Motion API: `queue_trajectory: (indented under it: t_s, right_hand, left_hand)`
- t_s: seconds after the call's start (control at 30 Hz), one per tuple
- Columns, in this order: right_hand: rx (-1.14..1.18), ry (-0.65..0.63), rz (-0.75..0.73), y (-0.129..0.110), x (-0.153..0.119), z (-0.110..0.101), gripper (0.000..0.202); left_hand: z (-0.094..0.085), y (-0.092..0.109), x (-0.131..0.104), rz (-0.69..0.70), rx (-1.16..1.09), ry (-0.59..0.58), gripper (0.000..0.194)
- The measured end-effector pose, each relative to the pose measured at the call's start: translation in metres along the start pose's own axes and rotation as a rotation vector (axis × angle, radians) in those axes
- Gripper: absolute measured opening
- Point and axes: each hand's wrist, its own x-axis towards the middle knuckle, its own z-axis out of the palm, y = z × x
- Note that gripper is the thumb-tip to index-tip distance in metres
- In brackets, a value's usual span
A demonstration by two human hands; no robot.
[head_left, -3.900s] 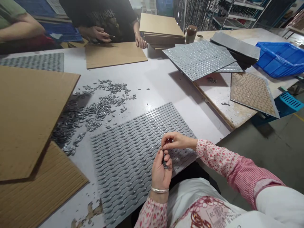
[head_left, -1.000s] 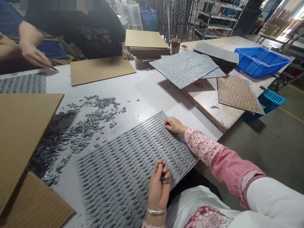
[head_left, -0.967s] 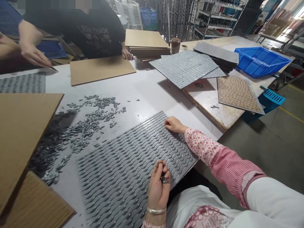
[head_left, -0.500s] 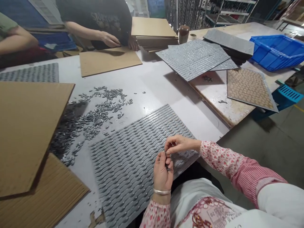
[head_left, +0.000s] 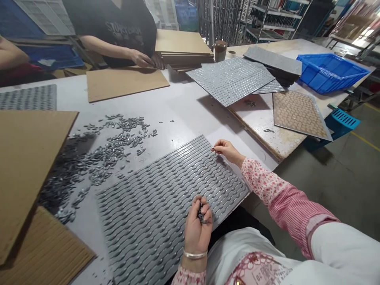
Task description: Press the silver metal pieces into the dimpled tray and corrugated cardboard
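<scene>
And the right hand (head_left: pixel 228 151) is pressing its grip together, contents unclear, at the panel's (head_left: pixel 154 198) two o'clock on the surface (head_left: pixel 181 103), while the left hand (head_left: pixel 196 231) is cupping pieces (head_left: pixel 201 215) at four, risking spills if that curl loosens.

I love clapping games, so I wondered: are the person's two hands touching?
Apart. The head view plainly shows the ridged grey panel between the left hand, curled around small grey pieces, and the right hand.

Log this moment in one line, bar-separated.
left hand: holds grey pieces | right hand: at right edge of ridged panel, contact unclear | table: loose heap left of panel
</scene>
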Motion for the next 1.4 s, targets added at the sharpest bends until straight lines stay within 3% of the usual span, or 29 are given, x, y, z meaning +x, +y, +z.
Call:
queue_trajectory:
  t_s: [0.17, 0.3, 0.47, 0.57, 0.73, 0.97, 1.17, 1.4]
  right_hand:
    - [-0.29, 0.037, -0.089, 0.009, 0.019, -0.018, 0.01]
    - [-0.71, 0.0, -0.185, 0.01, 0.024, -0.026, 0.014]
    - [-1.258, -0.187, -0.434, -0.003, 0.024, -0.021, 0.018]
    - [-1.477, -0.305, -0.494, -0.009, 0.022, -0.012, 0.02]
    - [-1.431, -0.377, -0.449, -0.007, 0.027, -0.01, 0.017]
    - [-1.164, -0.308, -0.327, 0.007, 0.04, -0.023, 0.012]
    - [-1.192, -0.292, -0.27, 0.01, 0.046, -0.022, 0.01]
    - [-1.264, -0.302, -0.414, 0.01, 0.038, -0.005, 0.01]
  left_hand:
    - [0.002, 0.0, -0.003, -0.032, 0.05, 0.131, 0.018]
    - [0.001, 0.001, -0.003, -0.055, 0.033, 0.07, 0.017]
    - [-0.002, -0.002, 0.0, -0.106, -0.003, 0.029, 0.014]
    - [-0.003, -0.004, 0.0, -0.116, -0.023, 0.027, 0.014]
    - [-0.003, -0.004, -0.001, -0.109, -0.026, 0.029, 0.014]
    - [-0.002, -0.004, -0.001, -0.102, -0.027, 0.037, 0.021]
    - [-0.001, -0.006, -0.002, -0.106, 0.014, 0.051, 0.017]
    - [-0.001, -0.01, -0.003, -0.045, 0.066, 0.088, 0.016]
